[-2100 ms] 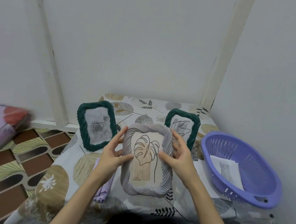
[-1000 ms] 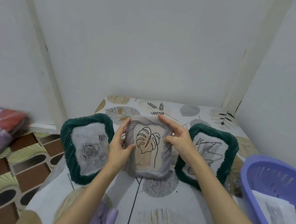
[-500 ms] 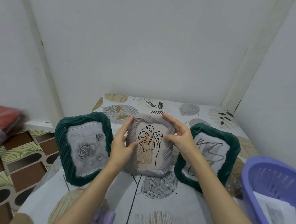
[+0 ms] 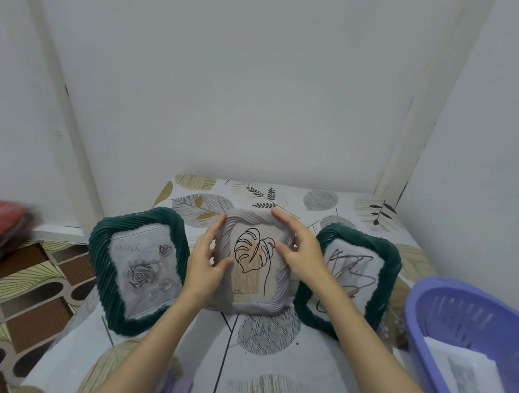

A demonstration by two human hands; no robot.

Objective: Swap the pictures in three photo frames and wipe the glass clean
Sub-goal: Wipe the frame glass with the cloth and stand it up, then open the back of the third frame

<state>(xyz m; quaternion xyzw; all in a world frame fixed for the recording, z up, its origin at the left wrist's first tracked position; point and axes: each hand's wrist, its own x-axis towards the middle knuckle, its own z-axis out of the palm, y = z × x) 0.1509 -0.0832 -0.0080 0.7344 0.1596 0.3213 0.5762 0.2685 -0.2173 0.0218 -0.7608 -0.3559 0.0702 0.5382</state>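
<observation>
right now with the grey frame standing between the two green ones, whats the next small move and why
Probably ease both hands off. The grey frame already stands on the table, level with the green frames. The left hand and right hand only steady its sides, so letting go slowly would show whether it stands alone.

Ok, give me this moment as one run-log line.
step: standing grey frame between two green frames | left hand: on its left edge | right hand: at its top-right corner | basket: right
</observation>
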